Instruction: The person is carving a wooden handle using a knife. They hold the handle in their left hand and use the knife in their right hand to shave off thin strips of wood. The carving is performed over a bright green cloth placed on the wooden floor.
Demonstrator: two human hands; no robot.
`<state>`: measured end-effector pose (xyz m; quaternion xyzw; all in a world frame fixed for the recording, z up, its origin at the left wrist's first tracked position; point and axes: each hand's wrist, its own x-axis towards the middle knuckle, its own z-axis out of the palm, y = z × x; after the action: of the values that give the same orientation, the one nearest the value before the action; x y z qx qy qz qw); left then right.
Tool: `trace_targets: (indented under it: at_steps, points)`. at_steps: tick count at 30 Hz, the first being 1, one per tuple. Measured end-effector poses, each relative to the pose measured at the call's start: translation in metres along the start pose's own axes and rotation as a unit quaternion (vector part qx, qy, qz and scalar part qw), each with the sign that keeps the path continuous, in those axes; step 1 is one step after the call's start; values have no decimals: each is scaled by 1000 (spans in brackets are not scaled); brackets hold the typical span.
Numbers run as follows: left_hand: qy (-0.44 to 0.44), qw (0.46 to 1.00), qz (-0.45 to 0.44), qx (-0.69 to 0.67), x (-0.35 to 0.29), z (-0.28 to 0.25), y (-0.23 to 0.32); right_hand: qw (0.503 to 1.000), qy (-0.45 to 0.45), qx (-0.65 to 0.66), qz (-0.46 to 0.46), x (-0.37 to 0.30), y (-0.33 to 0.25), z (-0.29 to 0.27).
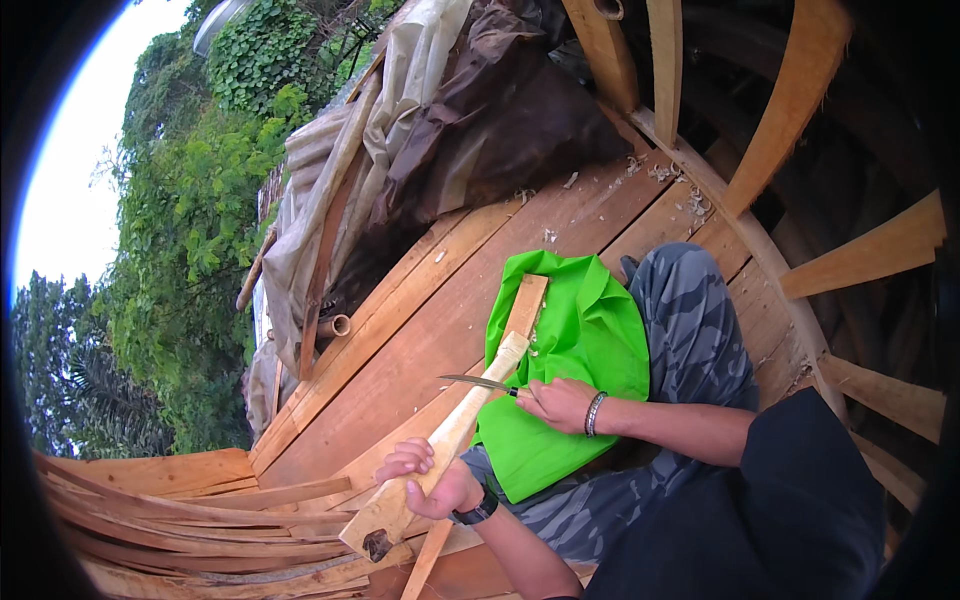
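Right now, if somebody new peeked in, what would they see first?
Probably the bright green cloth, spread over the camouflage trousers. Then the knife in the right hand, its blade lying across the pale wood piece that the left hand grips.

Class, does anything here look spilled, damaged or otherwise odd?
Two things. The pale wooden piece has a dark, rough-looking patch at its broad end, beyond the left hand, contrasting with the pale wood; whether it is damage, I cannot tell. Curled shavings lie scattered on the planks, looking untidy.
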<state>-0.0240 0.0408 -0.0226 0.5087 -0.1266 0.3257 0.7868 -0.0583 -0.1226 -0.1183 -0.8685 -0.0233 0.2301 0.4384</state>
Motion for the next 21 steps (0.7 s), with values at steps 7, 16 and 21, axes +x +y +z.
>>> trace_targets:
  at_steps: [7,16,21]
  points:
    - [-22,999,-14,-30,8,6,3,997,53,-16,47,29,50,14]
    - [-15,999,-11,-35,6,9,-6,996,49,31,75,30,49,-1]
    - [-36,999,-6,-31,4,14,-10,990,73,38,114,45,56,10]
